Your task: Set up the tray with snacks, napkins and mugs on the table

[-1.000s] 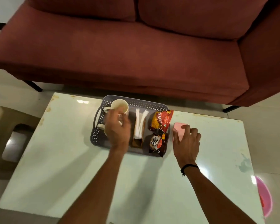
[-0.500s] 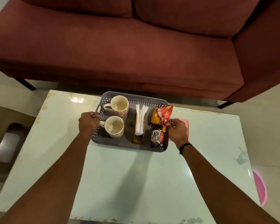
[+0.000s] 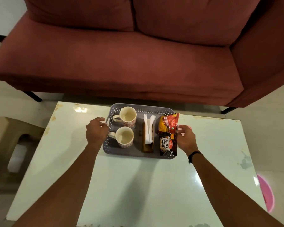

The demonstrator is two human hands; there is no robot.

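Note:
A grey perforated tray (image 3: 138, 156) sits at the far edge of the white table (image 3: 138, 185). It holds two patterned mugs (image 3: 127, 114) (image 3: 124, 137) on the left and a wooden holder with white napkins (image 3: 148, 130) in the middle. A red snack packet (image 3: 169, 122) and a dark salted-peanuts packet (image 3: 167, 145) lie on the right. My left hand (image 3: 96, 132) grips the tray's left handle. My right hand (image 3: 186, 138) curls round the tray's right edge beside the packets.
A small pink object (image 3: 189, 127) peeks out behind my right hand on the table. A dark red sofa (image 3: 121, 63) stands just beyond the table. A beige stool (image 3: 5, 141) is at the left, and a pink round thing (image 3: 267, 194) is by the table's right side.
My left hand left the nearer mug and took the tray's left handle. My right hand moved off the pink object to the tray's right edge. The tray looks unmoved.

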